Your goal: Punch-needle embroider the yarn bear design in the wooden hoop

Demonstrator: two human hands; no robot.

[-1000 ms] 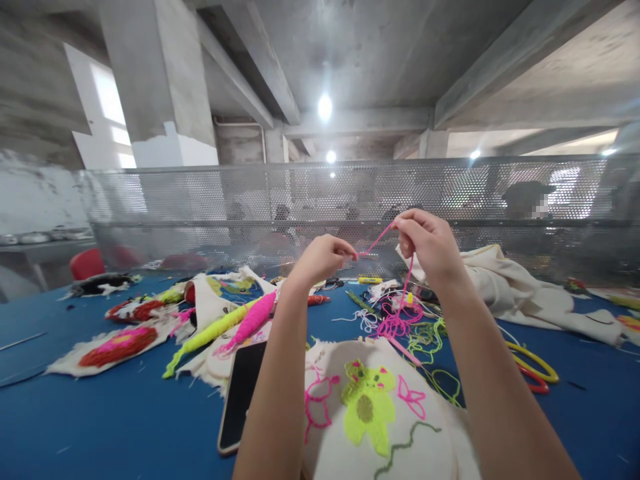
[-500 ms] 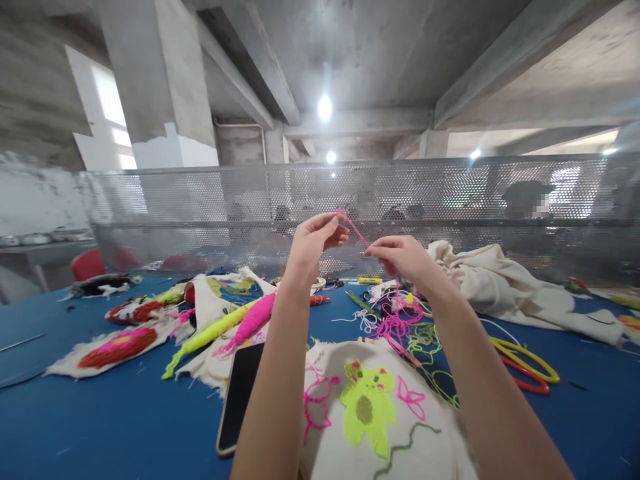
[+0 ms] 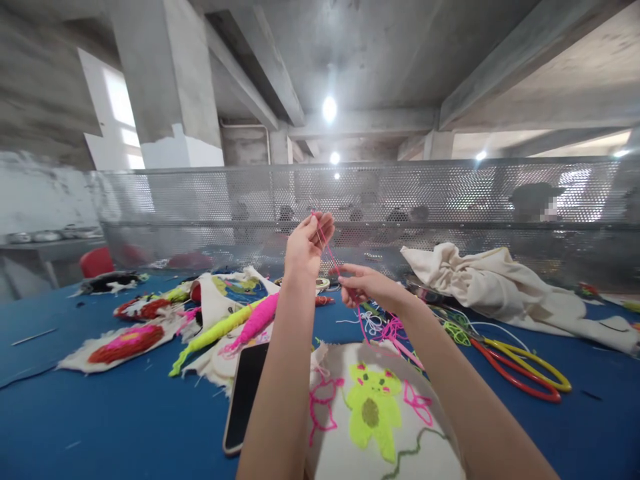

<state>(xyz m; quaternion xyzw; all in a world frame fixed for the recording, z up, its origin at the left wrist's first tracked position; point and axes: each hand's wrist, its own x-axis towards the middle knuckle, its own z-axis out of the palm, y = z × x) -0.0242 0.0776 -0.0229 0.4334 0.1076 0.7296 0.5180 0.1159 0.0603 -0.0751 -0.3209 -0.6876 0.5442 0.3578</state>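
Note:
My left hand is raised, its fingers closed on a strand of pink yarn near the top end. Lower and to the right, my right hand pinches the same strand. From there the yarn hangs down toward a pink tangle on the table. Beneath both arms lies a cream cloth in a hoop. It carries a yellow-green bear, a pink butterfly, other pink outlines and a dark green wavy line. Whether a needle is in my left fingers, I cannot make out.
A phone lies left of the hoop, near pink and yellow-green yarn bundles and embroidered pieces. To the right are scissors with red and yellow handles and crumpled cream fabric. A perforated metal screen stands behind the table.
My left hand has moved slightly left and turned, its fingers now upright. My right hand has moved down and left along the yarn. The scissors and more of the cream fabric have come into view.

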